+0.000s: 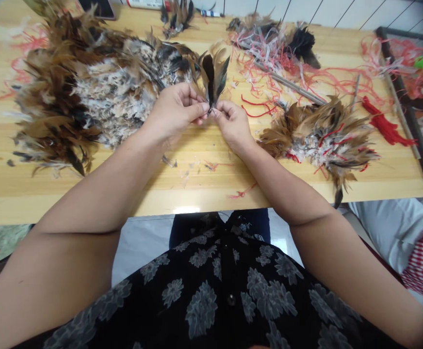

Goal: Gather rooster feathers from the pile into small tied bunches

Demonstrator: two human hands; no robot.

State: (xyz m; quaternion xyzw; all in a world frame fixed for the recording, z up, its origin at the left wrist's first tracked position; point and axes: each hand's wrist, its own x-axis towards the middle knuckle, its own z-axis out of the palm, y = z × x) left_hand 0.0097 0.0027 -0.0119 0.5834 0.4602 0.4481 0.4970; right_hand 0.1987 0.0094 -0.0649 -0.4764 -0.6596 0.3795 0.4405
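Note:
My left hand is closed, with thumb and fingers pinching a small bunch of feathers by its quill ends. The feathers are dark and brown and point away from me. At the base of the bunch, the fingertips of my right hand are pinched together; what they grip there is too small to make out. A large heap of brown, black and white feather bunches lies left of and beyond my left hand. Right of my right hand is a smaller pile of feather bunches tied with red string.
Pink and white plastic strands tangle at the back right, near thin rods. A bundle of red string lies by a dark frame. A marker and a dark phone-like device lie along the table's back edge.

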